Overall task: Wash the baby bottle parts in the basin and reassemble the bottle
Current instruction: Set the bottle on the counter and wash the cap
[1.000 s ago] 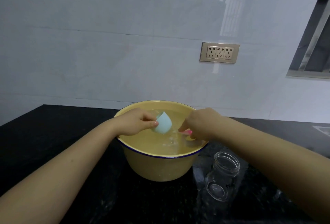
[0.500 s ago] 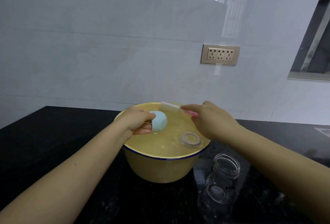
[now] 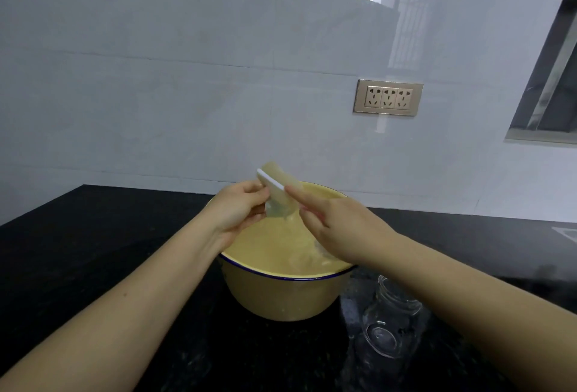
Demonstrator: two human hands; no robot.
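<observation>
I see my left hand (image 3: 237, 210) gripping the pale cap (image 3: 278, 204) over the basin's (image 3: 281, 278) far rim at frame centre, and my right hand (image 3: 337, 229) pinching the brush (image 3: 270, 182), which slants up-left across the cap.

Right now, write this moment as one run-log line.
left hand: holds blurred part | right hand: pinches white stick | basin: below hands | bottle: on counter

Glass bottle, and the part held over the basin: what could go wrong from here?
The glass bottle stands close beside the right forearm; a sweep of that arm could topple it. The left hand grips a blurred part above the basin while the right hand holds a brush to it; it might slip and land outside the water.
</observation>
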